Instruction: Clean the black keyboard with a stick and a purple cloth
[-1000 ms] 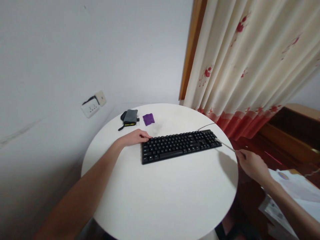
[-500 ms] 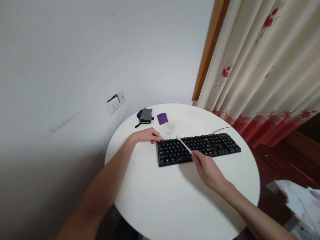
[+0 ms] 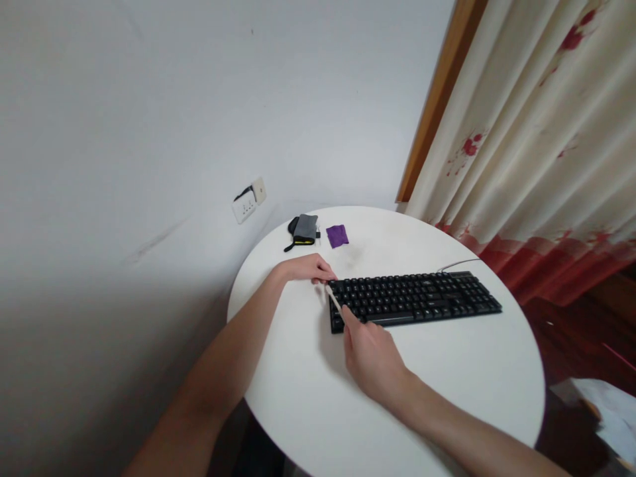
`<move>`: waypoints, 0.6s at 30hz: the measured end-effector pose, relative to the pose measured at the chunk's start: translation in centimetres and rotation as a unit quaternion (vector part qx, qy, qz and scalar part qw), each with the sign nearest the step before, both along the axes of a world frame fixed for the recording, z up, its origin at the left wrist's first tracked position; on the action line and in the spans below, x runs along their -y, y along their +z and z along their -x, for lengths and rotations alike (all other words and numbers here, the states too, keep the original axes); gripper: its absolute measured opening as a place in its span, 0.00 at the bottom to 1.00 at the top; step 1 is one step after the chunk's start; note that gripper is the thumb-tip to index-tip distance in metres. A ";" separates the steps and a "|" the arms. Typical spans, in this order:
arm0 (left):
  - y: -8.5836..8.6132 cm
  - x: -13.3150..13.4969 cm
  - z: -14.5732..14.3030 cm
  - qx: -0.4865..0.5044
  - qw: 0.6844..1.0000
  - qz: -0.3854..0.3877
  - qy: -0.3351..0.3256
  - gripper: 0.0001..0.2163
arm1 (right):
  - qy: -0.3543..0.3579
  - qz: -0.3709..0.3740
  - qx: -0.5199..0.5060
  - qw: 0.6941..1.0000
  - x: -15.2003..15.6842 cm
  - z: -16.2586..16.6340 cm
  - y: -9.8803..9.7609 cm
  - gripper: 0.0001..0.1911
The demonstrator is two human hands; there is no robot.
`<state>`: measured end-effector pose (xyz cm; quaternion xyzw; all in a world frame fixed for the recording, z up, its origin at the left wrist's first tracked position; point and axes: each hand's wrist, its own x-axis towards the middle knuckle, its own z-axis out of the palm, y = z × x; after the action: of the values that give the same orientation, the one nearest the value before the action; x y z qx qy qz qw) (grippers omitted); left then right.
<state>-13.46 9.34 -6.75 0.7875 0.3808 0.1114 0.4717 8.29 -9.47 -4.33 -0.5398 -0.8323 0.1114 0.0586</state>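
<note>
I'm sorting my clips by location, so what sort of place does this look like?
Probably a room in a home: a flower-patterned curtain hangs at the right, a power socket sits in the plain wall, and a round white table holds a keyboard.

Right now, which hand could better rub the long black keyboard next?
Probably the right hand, gripping the thin white stick over the keyboard; the left hand is at its left corner.

A slim off-white stick [image 3: 334, 299] shows in the right fingers [image 3: 350, 320], a black rectangular pale-lettered keyboard [image 3: 417, 298] at the left fingers [image 3: 324, 270]; beyond both are a flat purple square [image 3: 337, 236] and cream red-patterned fabric curtain [image 3: 536, 152].
</note>
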 end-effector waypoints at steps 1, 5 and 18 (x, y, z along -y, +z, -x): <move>0.0 0.0 0.0 0.000 1.000 -0.001 -0.004 0.18 | 0.009 0.002 0.016 1.000 0.5 0.5 0.0 0.27; 0.1 0.1 -0.1 -0.001 1.000 0.003 -0.001 0.18 | 0.026 0.003 0.063 0.998 1.2 3.2 -0.1 0.33; -0.3 0.5 -0.5 -0.012 1.000 -0.016 0.004 0.16 | -0.022 -0.009 0.080 0.997 1.2 5.0 -1.2 0.30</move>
<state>-12.93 8.85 -7.03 0.7947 0.3879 0.1097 0.4538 3.30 -10.71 -5.57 -0.5646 -0.8232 0.0591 -0.0009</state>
